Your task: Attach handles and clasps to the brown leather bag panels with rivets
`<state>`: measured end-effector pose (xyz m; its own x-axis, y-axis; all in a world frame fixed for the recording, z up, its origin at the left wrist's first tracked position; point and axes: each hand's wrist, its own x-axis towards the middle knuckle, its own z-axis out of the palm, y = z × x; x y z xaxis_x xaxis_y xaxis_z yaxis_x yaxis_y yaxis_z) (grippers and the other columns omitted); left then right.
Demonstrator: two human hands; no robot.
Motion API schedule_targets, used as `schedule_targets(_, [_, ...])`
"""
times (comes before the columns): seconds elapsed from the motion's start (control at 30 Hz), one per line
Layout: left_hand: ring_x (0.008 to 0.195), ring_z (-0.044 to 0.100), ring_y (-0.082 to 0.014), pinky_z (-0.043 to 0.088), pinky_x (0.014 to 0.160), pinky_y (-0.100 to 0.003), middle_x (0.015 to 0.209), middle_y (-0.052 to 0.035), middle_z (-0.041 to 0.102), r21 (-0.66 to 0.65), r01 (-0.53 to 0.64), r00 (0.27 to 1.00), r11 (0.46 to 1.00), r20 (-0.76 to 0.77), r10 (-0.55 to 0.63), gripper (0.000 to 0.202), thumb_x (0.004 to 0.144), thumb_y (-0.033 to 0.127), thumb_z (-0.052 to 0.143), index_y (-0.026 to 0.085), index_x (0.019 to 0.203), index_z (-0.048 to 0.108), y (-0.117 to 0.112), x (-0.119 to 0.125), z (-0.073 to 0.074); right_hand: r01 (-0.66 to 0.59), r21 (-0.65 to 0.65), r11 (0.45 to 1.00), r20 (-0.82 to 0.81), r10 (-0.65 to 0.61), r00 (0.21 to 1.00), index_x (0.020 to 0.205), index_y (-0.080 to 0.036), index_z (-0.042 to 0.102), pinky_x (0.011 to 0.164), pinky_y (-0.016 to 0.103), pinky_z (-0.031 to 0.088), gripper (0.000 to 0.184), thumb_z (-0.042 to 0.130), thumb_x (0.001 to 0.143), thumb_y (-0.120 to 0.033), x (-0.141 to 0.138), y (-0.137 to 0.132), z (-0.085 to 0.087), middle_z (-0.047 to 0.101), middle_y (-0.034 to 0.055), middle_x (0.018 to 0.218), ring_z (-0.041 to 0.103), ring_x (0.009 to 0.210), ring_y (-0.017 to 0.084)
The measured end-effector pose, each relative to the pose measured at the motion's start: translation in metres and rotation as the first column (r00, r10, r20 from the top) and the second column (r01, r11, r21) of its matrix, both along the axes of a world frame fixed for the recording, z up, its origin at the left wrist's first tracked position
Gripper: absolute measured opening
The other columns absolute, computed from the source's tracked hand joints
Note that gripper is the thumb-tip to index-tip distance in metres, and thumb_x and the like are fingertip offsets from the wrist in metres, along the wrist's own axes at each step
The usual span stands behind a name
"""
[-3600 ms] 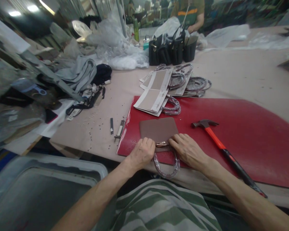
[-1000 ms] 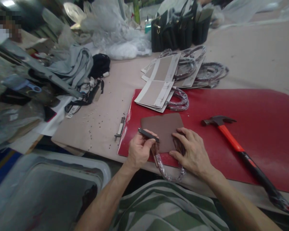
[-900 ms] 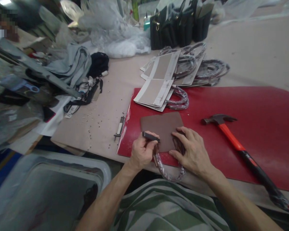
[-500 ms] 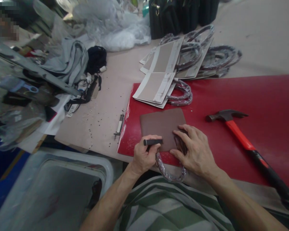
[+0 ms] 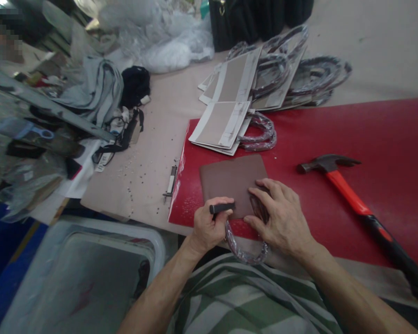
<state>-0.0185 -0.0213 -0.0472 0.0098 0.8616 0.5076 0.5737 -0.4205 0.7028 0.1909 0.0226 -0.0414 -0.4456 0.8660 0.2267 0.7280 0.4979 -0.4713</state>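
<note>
A brown leather panel (image 5: 230,183) lies on the red mat (image 5: 334,134) near the table's front edge. A plastic-wrapped bag handle (image 5: 245,250) hangs from the panel's near edge over the table front. My left hand (image 5: 209,227) is closed around a small black punch tool (image 5: 222,208), whose tip rests at the panel's near left corner. My right hand (image 5: 282,215) presses flat on the panel's near right corner, fingers over the handle's end.
A hammer with a red and black handle (image 5: 355,199) lies on the mat to the right. Stacked grey panels (image 5: 221,127) and wrapped handles (image 5: 299,76) sit behind. A second metal tool (image 5: 170,182) lies left of the mat. A grey bin (image 5: 87,273) stands below left.
My left hand picked up the black punch tool from the table and brought it to the panel's near left corner. My right hand stayed on the panel. The view tilted down.
</note>
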Motion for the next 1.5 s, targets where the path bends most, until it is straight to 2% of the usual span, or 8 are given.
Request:
schedule_targets(0.27, [0.093, 0.075, -0.0175, 0.062, 0.086, -0.028, 0.099, -0.0068, 0.078, -0.071, -0.044, 0.998, 0.996, -0.057, 0.040, 0.014, 0.096, 0.021, 0.060, 0.018, 0.105, 0.071, -0.002, -0.002, 0.002, 0.002, -0.002, 1.000, 0.014, -0.002, 1.000, 0.129, -0.019, 0.061, 0.106, 0.058, 0.042, 0.054, 0.070, 0.081, -0.043, 0.000, 0.001, -0.001, 0.054, 0.0173, 0.141, 0.048, 0.130, 0.040])
schedule_targets(0.43, [0.094, 0.074, -0.0168, 0.061, 0.089, -0.028, 0.099, -0.0068, 0.078, -0.060, -0.063, 0.997, 0.996, -0.042, 0.060, 0.015, 0.096, 0.020, 0.059, 0.018, 0.104, 0.072, -0.001, -0.001, 0.002, 0.004, 0.005, 1.000, 0.012, -0.004, 1.000, 0.130, -0.020, 0.060, 0.105, 0.058, 0.042, 0.055, 0.071, 0.081, -0.043, 0.000, 0.000, -0.001, 0.054, 0.0167, 0.142, 0.048, 0.130, 0.040])
schedule_targets(0.83, [0.093, 0.074, -0.0167, 0.061, 0.088, -0.027, 0.098, -0.0062, 0.077, -0.039, -0.089, 0.995, 0.995, -0.037, 0.088, 0.013, 0.094, 0.015, 0.059, 0.017, 0.102, 0.069, 0.001, 0.005, 0.000, 0.004, 0.020, 1.000, 0.045, -0.005, 0.999, 0.128, -0.018, 0.061, 0.106, 0.056, 0.042, 0.056, 0.074, 0.080, -0.042, -0.001, 0.000, 0.000, 0.054, 0.0162, 0.142, 0.048, 0.129, 0.039])
schedule_targets(1.1, [0.090, 0.073, -0.0155, 0.060, 0.084, -0.025, 0.094, -0.0048, 0.074, -0.045, -0.062, 0.997, 0.997, -0.040, 0.060, 0.011, 0.093, 0.012, 0.058, 0.017, 0.099, 0.065, 0.005, 0.006, 0.006, 0.004, 0.036, 0.999, 0.045, -0.005, 0.999, 0.127, -0.016, 0.062, 0.106, 0.055, 0.042, 0.056, 0.076, 0.078, -0.040, -0.001, 0.000, 0.002, 0.054, 0.0166, 0.140, 0.048, 0.129, 0.038])
schedule_targets(1.3, [0.090, 0.073, -0.0163, 0.059, 0.084, -0.026, 0.094, -0.0053, 0.074, -0.029, -0.096, 0.992, 0.995, -0.091, 0.093, 0.012, 0.094, 0.013, 0.055, 0.018, 0.100, 0.064, 0.005, 0.008, 0.001, 0.005, 0.030, 1.000, 0.041, -0.006, 0.999, 0.128, -0.017, 0.061, 0.106, 0.055, 0.042, 0.058, 0.077, 0.078, -0.040, -0.001, 0.000, -0.001, 0.054, 0.0167, 0.141, 0.048, 0.130, 0.039])
schedule_targets(1.5, [0.088, 0.072, -0.0162, 0.058, 0.084, -0.026, 0.092, -0.0053, 0.072, -0.025, -0.071, 0.997, 0.997, -0.045, 0.070, 0.011, 0.093, 0.013, 0.055, 0.018, 0.099, 0.062, 0.009, 0.012, 0.001, 0.002, 0.040, 0.999, 0.032, -0.004, 0.999, 0.127, -0.017, 0.062, 0.107, 0.054, 0.042, 0.056, 0.075, 0.079, -0.041, -0.001, 0.000, -0.001, 0.054, 0.0170, 0.141, 0.049, 0.129, 0.039])
